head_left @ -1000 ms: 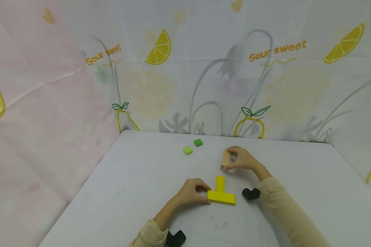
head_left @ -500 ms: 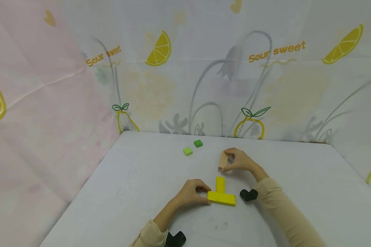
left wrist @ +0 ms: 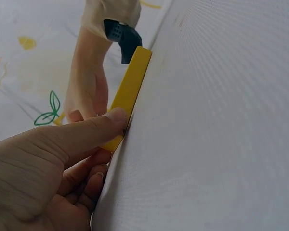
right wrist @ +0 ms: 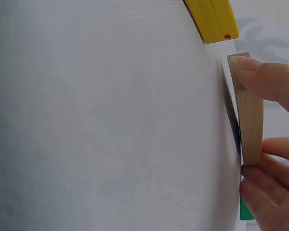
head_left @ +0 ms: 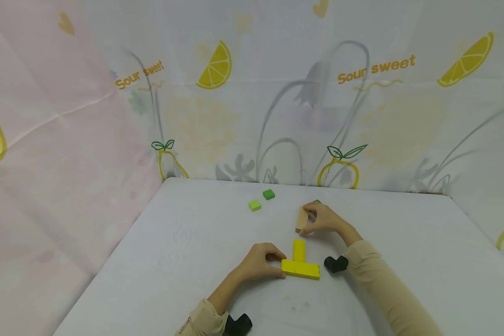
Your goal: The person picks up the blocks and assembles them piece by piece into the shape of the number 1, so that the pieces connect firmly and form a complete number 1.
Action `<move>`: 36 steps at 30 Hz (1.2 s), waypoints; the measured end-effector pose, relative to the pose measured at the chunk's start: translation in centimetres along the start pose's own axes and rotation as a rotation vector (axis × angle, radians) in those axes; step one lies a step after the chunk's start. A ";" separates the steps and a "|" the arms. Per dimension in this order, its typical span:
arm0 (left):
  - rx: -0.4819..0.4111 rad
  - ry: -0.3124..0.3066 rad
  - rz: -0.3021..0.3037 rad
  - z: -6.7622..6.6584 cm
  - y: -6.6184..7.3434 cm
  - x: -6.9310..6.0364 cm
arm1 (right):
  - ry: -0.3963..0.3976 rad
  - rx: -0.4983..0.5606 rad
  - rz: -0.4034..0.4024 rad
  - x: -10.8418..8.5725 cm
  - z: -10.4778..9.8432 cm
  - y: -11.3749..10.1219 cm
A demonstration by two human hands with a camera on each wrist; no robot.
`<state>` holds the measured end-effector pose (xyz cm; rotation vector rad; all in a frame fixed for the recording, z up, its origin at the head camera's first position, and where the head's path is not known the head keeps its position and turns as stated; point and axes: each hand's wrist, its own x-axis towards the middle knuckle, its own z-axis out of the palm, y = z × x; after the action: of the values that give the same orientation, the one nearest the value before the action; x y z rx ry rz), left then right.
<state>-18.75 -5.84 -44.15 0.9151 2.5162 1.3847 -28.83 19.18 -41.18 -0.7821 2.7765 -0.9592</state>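
Observation:
In the head view my left hand (head_left: 258, 262) pinches the left end of a long yellow wooden block (head_left: 300, 269) lying crosswise on the table. The left wrist view has the thumb on one side of that block (left wrist: 133, 86) and a finger on the other. A second yellow block (head_left: 299, 250) extends away from its middle, forming a T. Beyond it, my right hand (head_left: 328, 219) holds a plain wood-coloured block (head_left: 302, 220) by its two ends, thumb at the near end. In the right wrist view this plain block (right wrist: 250, 115) is apart from a yellow block (right wrist: 214, 20).
A light green block (head_left: 255, 205) and a darker green block (head_left: 269, 194) lie farther back. Another green piece (head_left: 317, 201) peeks out behind my right hand. The white table (head_left: 172, 261) meets a printed cloth backdrop (head_left: 277, 116) at its rear edge.
My right hand has shifted slightly left and nearer with the plain block, and a green piece now shows behind it. The left hand and the yellow blocks stay in place.

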 end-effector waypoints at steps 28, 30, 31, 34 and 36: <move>0.022 0.004 0.019 0.1 -0.3 0.0 | -0.085 0.050 0.020 -0.4 -0.2 -0.5; 0.023 0.004 0.011 0.1 -0.2 0.0 | -0.089 0.053 0.019 -0.4 -0.2 -0.5; 0.024 0.005 0.011 0.1 -0.2 0.0 | -0.090 0.054 0.016 -0.4 -0.2 -0.5; 0.026 0.007 0.016 0.1 -0.1 0.0 | -0.094 0.061 0.008 -0.4 -0.2 -0.6; 0.028 0.007 0.018 0.0 0.0 0.0 | -0.096 0.070 0.008 -0.5 -0.2 -0.7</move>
<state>-18.72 -5.85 -44.18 0.9417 2.5449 1.3641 -28.15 19.08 -40.66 -0.7848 2.6482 -0.9845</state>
